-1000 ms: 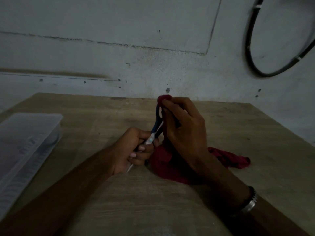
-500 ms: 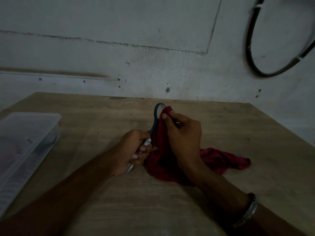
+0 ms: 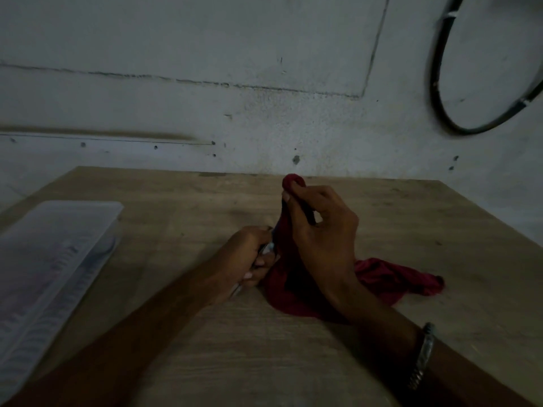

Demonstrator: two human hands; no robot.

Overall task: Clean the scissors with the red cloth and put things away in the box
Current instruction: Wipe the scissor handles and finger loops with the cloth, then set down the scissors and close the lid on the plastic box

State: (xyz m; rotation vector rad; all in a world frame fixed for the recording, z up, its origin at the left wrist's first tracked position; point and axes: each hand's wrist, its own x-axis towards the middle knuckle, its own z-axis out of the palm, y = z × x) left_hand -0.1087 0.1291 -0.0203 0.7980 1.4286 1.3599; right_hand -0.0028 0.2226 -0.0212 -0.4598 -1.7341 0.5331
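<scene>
scissors [image 3: 271, 245] stand up, handles up; left hand [image 3: 249, 257] grips blades; right hand [image 3: 320, 230] pinches red cloth [image 3: 382, 277], now covering the handle.

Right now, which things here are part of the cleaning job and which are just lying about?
Part of the job:
- scissors, blade end in the left hand
- red cloth, bunched over the handles by the right hand
- clear plastic box, lid on

Just there:
- black cable loop on the wall
- wooden table
</scene>
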